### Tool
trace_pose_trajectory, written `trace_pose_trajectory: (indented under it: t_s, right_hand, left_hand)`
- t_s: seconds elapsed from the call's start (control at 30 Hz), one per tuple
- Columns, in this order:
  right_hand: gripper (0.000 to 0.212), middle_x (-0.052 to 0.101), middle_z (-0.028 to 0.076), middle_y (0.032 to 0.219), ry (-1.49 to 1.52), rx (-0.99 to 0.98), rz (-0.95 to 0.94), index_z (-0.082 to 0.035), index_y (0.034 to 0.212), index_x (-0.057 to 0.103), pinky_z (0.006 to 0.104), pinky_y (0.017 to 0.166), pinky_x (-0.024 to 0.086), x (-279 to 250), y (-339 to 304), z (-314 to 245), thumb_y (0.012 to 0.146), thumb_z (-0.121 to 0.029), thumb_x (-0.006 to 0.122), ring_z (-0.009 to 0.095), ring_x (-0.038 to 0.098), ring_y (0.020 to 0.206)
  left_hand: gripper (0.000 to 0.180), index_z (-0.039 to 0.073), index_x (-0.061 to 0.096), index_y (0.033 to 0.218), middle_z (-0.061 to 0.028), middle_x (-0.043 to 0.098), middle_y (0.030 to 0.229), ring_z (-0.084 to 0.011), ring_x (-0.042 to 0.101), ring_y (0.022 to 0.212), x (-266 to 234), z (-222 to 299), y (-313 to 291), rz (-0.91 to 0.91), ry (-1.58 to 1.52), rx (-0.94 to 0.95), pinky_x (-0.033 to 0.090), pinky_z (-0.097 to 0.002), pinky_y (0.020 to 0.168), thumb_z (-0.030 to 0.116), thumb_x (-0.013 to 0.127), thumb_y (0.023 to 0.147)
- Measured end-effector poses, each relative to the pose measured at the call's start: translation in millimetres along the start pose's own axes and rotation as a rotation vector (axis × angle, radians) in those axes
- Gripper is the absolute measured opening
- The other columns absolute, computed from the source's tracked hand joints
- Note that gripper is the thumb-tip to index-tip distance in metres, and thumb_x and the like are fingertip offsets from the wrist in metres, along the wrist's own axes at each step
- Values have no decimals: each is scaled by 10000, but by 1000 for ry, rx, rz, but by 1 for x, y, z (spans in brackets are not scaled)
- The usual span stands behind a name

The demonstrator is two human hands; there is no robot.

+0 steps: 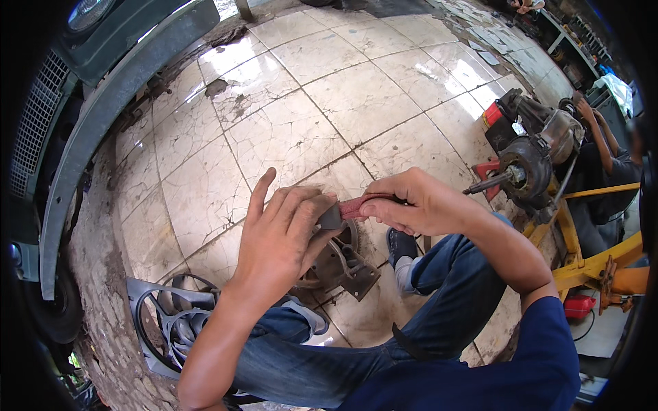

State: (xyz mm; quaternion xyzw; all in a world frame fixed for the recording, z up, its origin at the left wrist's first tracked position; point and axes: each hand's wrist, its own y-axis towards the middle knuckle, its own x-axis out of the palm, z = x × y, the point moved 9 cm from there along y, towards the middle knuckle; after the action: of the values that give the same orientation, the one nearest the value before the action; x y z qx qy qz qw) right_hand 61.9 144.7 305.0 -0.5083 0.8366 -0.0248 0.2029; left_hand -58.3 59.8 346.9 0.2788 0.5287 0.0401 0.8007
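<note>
My left hand (284,222) pinches a small dark grey flat piece (330,218) between thumb and fingers, its index finger raised. Held in my right hand (411,205) is a reddish, rough-looking strip (351,207) with a dark curved edge; its exact kind I cannot tell. Grey piece and strip meet or overlap in front of me; whether they are joined is unclear. Below them, between my feet, a worn metal part (346,270) with a flat plate and curved rim lies on the tiles, partly hidden by my left hand.
A greasy axle assembly (524,171) rests at right near a yellow metal frame (569,240) and a red stand (486,177). Another person (606,147) works beyond it. A vehicle's grey bumper (103,116) curves along the left. Cables lie on a grey plastic seat (140,322).
</note>
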Motion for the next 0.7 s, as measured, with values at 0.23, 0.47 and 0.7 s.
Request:
trace_pose_trajectory:
  t_s: [0.23,0.47,0.7]
  right_hand:
    - [200,564,42,644,-76,-23,0,15,1045,686,259,525,428,2,-5,-11,976,-160,618,105,553,549]
    - [221,672,96,773,-767,-713,108,-53,1020,686,357,768,531,19,-15,-36,880,-221,715,265,650,699]
    - [214,680,135,776,-575,-420,93,-105,1011,696,405,680,518,8,-4,-20,915,-295,672,337,650,701]
  left_hand:
    - [464,108,614,1166,-44,638,1080,-223,619,1042,3,5,4,-46,-16,3,315,-527,1138,250,799,765]
    - [425,48,608,1195,-90,669,1089,-302,628,1053,50,-32,-22,-511,-850,-603,332,-549,1110,266,748,858]
    - [439,1,575,1209,-103,644,1167,-220,600,1098,17,-22,-8,-226,-445,-226,469,-375,935,182,758,852]
